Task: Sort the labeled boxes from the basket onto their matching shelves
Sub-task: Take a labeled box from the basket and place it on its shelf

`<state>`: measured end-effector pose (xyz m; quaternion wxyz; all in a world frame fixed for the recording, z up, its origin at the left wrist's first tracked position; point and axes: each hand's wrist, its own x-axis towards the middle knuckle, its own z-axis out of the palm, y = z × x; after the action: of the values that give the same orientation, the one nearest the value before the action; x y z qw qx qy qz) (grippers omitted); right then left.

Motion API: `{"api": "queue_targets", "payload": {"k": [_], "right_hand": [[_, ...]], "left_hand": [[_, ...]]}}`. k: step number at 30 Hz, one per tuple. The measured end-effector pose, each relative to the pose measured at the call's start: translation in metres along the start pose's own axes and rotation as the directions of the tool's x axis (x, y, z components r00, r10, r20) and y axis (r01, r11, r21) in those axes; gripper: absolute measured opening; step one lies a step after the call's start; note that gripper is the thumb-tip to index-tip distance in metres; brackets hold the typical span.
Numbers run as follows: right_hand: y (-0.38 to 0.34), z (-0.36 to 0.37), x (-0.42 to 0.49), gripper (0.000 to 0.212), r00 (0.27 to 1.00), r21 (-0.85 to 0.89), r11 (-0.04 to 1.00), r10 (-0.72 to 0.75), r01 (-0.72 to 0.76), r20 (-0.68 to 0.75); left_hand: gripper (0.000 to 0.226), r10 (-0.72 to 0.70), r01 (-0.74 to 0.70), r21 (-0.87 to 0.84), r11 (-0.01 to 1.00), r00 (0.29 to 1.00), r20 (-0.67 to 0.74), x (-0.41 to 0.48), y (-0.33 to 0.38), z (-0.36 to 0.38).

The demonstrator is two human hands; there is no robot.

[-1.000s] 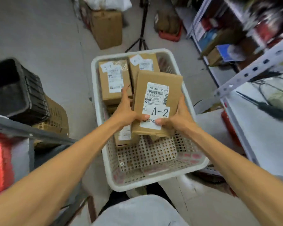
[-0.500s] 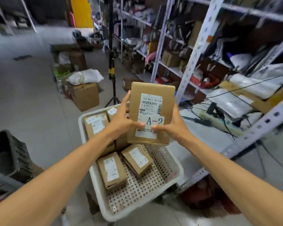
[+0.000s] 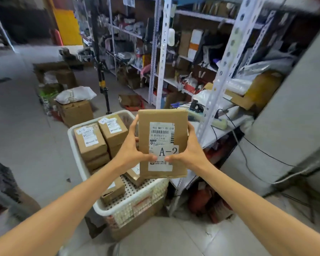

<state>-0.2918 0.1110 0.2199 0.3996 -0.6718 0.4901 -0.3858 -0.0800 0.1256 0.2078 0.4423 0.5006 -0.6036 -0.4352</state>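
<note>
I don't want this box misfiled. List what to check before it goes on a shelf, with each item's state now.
1. Label on the held box reads A-2: ok.
2. Left hand grips the box's left edge: ok.
3. Right hand grips its right edge: ok.
4. Box is raised above the basket: ok.
5. Shelf marked A-2 spotted on the shelving rack: cannot tell, no shelf mark is readable.
6. Free room on that shelf: cannot tell.

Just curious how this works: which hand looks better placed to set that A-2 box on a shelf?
Probably the right hand: it grips the A-2 box on the side nearest the shelving; the left hand is on the basket side.
</note>
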Motion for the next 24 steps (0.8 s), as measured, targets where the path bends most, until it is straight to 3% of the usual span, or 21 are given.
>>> {"api": "queue_targets", "payload": {"k": [5, 15, 19, 24], "right_hand": [[0.015, -0.027, -0.058, 0.122, 0.999, 0.025, 1.0, 0.014, -0.013, -0.029], [0.039, -0.114, -0.126, 0.132, 0.933, -0.008, 0.989, 0.139, -0.15, -0.333], [0.047, -0.163, -0.149, 0.131, 0.855, -0.005, 0.97, 0.211, -0.242, -0.475], [0.051, -0.227, -0.192, 0.136, 0.753, 0.052, 0.935, 0.314, -0.35, -0.577]], "left_hand": [[0.134, 0.022, -0.028, 0.052, 0.998, 0.994, 0.105, -0.021, 0.009, 0.039], [0.124, 0.061, -0.062, -0.009, 0.998, 0.932, 0.358, 0.01, 0.049, 0.156], [0.125, 0.071, -0.021, -0.102, 0.995, 0.849, 0.524, 0.039, 0.065, 0.217], [0.12, 0.136, -0.036, -0.152, 0.988, 0.673, 0.727, 0.069, 0.093, 0.306]]}}
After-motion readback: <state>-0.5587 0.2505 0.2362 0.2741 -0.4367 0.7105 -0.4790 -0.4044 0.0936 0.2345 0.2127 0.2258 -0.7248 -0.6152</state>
